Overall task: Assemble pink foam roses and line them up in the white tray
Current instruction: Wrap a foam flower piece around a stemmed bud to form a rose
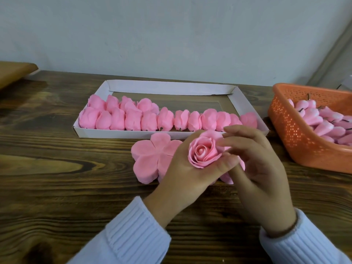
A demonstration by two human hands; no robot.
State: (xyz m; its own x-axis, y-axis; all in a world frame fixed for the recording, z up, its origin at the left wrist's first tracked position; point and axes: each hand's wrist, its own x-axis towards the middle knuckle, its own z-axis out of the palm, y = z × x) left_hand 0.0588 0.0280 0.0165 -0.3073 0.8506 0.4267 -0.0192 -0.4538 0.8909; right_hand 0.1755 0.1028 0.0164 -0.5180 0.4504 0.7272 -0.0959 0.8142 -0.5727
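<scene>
Pink foam fills the middle of your view: the rose (202, 152) you hold is a tight spiral of petals round a small bud, face up toward you, raised above the bench (57, 159). Your left hand (187, 168) cups it from below, thumb pressed against its near side, so that hand is closed on the rose. Your right hand (255, 159) comes in from the right with its fingers curled loosely, fingertips touching the outer petals on the rose's right edge; whether it truly grips I cannot tell.

Under your hands lies a stack of flat five-lobed petal sheets (152, 159), touching the bench just in front of the white tray (171, 86). In the tray, finished roses (133, 119) lie on their sides in a full row along the near wall, reaching almost to the right end. A shorter second row sits behind them at the left. The tray's far half and right rear corner are bare.

At the right, an orange perforated basket (291, 134) holds many pink buds (323, 121) with dark stems; it stands near the tray's right end without touching it. Left of the tray the dark wooden bench is open, and the strip nearest you is free apart from your pale blue sleeves (133, 235).
</scene>
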